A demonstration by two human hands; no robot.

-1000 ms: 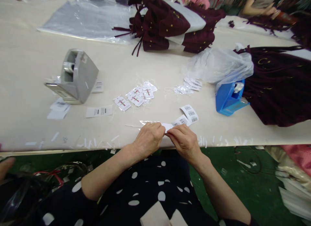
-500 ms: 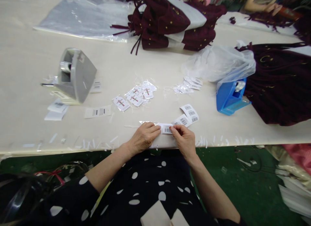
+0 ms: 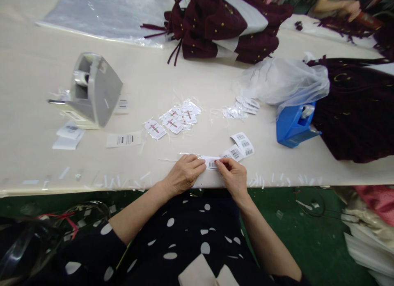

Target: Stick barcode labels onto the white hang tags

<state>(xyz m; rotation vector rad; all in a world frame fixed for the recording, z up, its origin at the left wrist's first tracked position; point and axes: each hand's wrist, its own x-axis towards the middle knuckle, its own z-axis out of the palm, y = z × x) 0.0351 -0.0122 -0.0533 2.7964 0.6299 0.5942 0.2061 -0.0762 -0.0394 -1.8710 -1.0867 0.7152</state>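
Near the table's front edge, a small white tag with a barcode sticker (image 3: 212,164) lies between my two hands. My left hand (image 3: 185,172) has its fingers curled over the tag's left end, and a thin clear string trails left from there. The thumb and forefinger of my right hand (image 3: 233,174) pinch the barcode sticker at its right side. Just beyond the right fingers is a curled strip of barcode labels (image 3: 243,144). A pile of printed hang tags (image 3: 174,121) with strings rests farther up the table.
A grey tape dispenser (image 3: 106,89) stands at left beside a white printed label (image 3: 123,139). To the right are a blue tape dispenser (image 3: 291,126), a clear plastic bag (image 3: 283,78), more barcode tags (image 3: 241,108) and dark maroon bags (image 3: 353,113). Co-workers' hands (image 3: 352,9) show at the back.
The camera view has shifted slightly. My hands keep almost the same hold on the tag and sticker. At the back right, a co-worker's hand has moved.
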